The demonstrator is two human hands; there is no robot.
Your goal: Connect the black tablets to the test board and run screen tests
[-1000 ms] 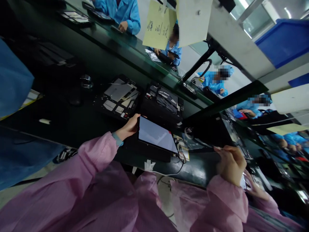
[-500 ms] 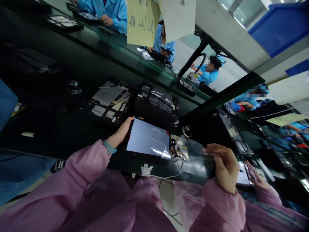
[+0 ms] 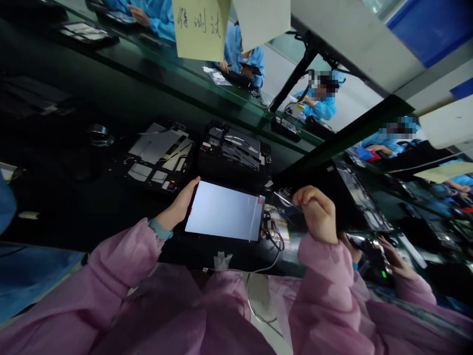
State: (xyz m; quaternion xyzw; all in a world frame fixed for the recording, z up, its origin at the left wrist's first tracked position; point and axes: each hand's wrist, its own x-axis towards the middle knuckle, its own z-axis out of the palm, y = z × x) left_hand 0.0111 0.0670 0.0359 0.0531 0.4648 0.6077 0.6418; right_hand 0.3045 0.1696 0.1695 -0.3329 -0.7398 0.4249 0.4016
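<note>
My left hand grips the left edge of a tablet, thumb at its top corner. Its screen is lit pale and blank, with small red marks at the left edge and top right corner. To the tablet's right is a small board with a bundle of wires over a yellow-edged piece. My right hand is raised right of the wires, fingers pinched together. A thin, pale, blurred thing shows at its fingertips; I cannot make out what it is.
Opened devices with exposed parts and another stack lie behind the tablet. A tape roll is at left. A co-worker's hands work at right. A slanted dark post and hanging notes are ahead.
My right hand has moved up and left, toward the wires and the tablet. My left hand still holds the tablet. The view has shifted slightly.
</note>
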